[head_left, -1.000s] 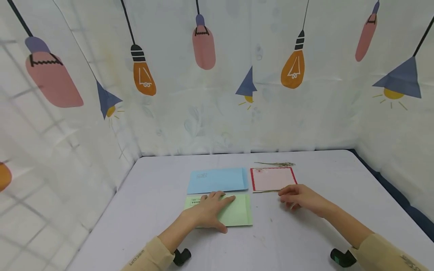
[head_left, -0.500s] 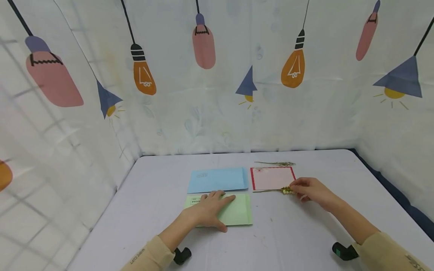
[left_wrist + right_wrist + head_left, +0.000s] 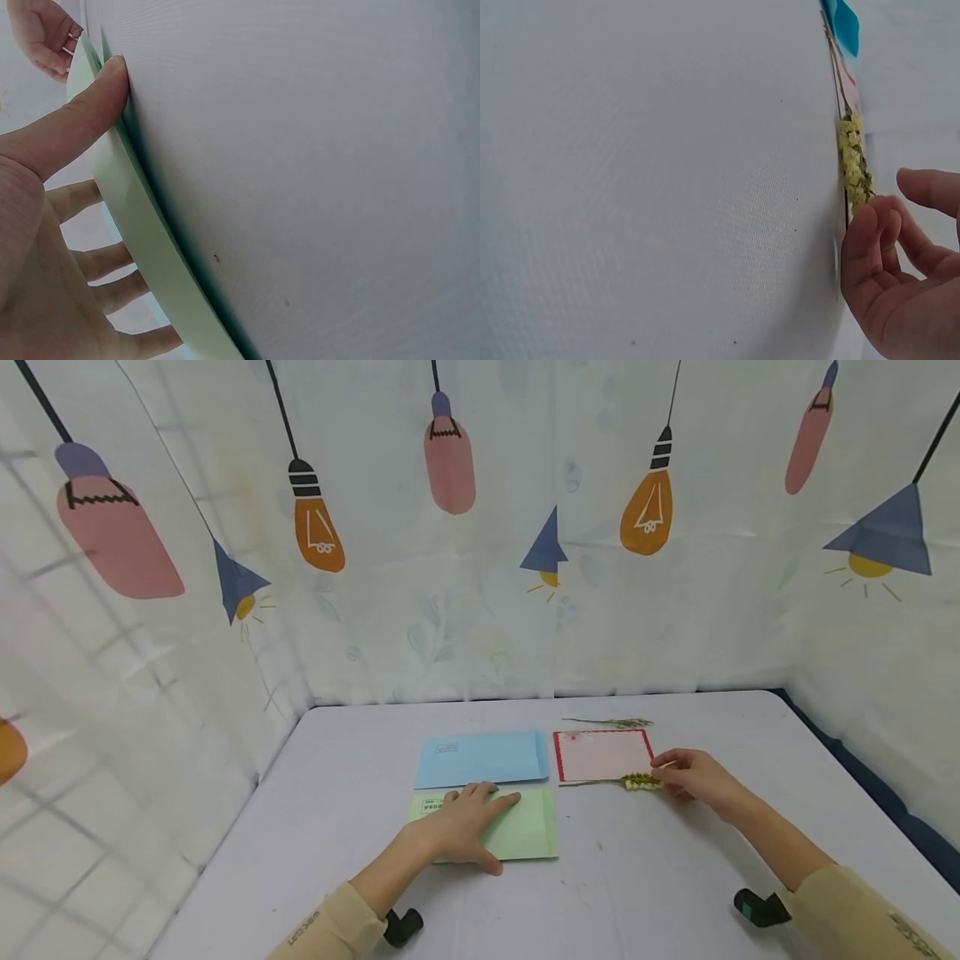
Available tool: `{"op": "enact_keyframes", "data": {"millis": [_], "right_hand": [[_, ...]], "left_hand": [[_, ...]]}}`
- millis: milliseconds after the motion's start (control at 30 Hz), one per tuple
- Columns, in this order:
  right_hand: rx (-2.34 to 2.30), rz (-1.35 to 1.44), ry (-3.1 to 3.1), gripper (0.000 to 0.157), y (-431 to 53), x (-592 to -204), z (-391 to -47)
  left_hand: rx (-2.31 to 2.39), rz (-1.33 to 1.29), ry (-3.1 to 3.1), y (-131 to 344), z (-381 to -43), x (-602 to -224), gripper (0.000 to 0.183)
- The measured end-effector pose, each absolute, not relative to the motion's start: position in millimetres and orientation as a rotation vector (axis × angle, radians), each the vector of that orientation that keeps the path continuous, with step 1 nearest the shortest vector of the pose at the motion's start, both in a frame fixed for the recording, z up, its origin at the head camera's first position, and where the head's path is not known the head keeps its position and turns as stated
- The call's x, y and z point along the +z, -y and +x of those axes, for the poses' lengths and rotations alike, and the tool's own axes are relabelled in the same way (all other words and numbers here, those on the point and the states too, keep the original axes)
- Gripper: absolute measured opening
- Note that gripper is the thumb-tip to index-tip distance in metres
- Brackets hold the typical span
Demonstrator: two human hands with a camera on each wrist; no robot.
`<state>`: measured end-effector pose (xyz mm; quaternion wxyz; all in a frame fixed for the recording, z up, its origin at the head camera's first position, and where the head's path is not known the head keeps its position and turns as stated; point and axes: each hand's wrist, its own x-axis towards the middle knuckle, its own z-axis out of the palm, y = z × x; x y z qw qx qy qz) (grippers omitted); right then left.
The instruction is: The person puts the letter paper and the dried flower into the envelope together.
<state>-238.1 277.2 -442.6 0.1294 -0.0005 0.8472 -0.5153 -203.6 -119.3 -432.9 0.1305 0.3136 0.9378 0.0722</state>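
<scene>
My left hand (image 3: 467, 828) rests with spread fingers on a light green envelope (image 3: 528, 827). In the left wrist view its thumb (image 3: 90, 109) lies along the envelope's near edge. A dried flower sprig (image 3: 642, 782) with a yellow head lies along the near edge of a pink card (image 3: 603, 756) with a red border. Beside the tip of that head is my right hand (image 3: 701, 781). The right wrist view shows its thumb (image 3: 930, 187) apart from the loosely bent fingers, which are at the end of the yellow flower head (image 3: 855, 161); whether they touch it I cannot tell.
A blue envelope (image 3: 480, 760) lies just beyond the green one. Past the pink card there is another dried sprig (image 3: 611, 723). Small crumbs dot the white tabletop (image 3: 600, 893). A lamp-patterned curtain (image 3: 480, 610) stands behind the table.
My right hand has slid to the right along the sprig, and its yellow head, hidden a second ago, now shows. The left hand has kept its place on the green envelope.
</scene>
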Motion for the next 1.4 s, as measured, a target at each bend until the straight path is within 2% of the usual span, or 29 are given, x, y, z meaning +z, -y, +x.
{"op": "enact_keyframes", "data": {"millis": [467, 1000, 1400], "right_hand": [[-1.39, -0.076, -2.537, 0.044, -277.4, -449.7, -244.7], [-1.319, -0.105, -2.613, 0.032, -276.9, -457.5, -246.8], [-1.339, -0.182, -2.591, 0.031, -280.7, -454.6, -245.3]], "left_hand": [[0.186, 0.913, -2.737, 119.3, -203.9, -433.8, 0.099], [0.194, 0.912, -2.733, 120.2, -205.1, -436.1, 0.1], [0.199, 0.909, -2.735, 120.3, -205.2, -437.4, 0.1]]}}
